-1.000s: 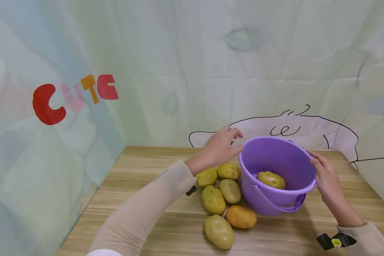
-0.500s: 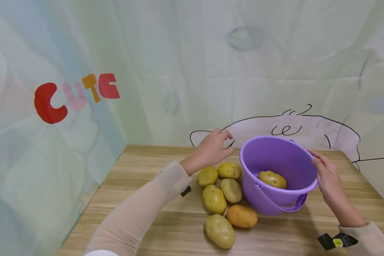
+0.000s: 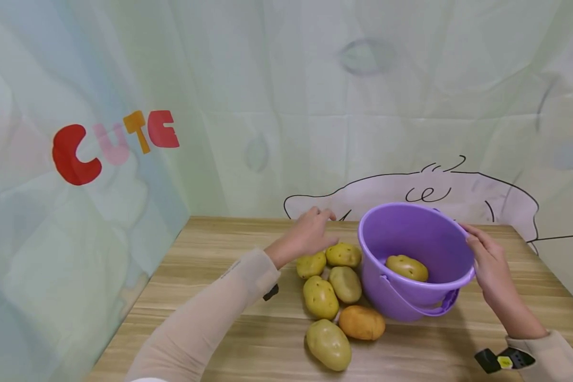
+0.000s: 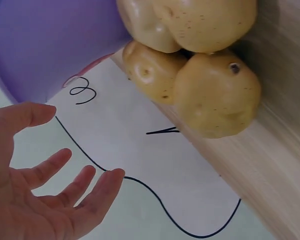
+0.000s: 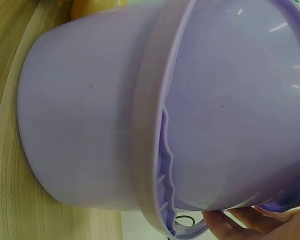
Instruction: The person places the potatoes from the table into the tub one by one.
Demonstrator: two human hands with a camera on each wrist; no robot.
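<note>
The right hand (image 3: 489,265) is gripping the bucket (image 3: 387,294) at its rim; the bucket is resting on the table (image 3: 248,345), left of this grip. Inside, one potato (image 3: 407,268) is lying left of the grip. The handle (image 3: 448,302) is hanging below the grip, along the near side. Beyond the bucket, farther left, six potatoes (image 3: 345,285) are lying clustered, four level or nearly so and two nearer the person. The left hand (image 3: 307,233) is hovering near the farthest pair, opposite the grip.
</note>
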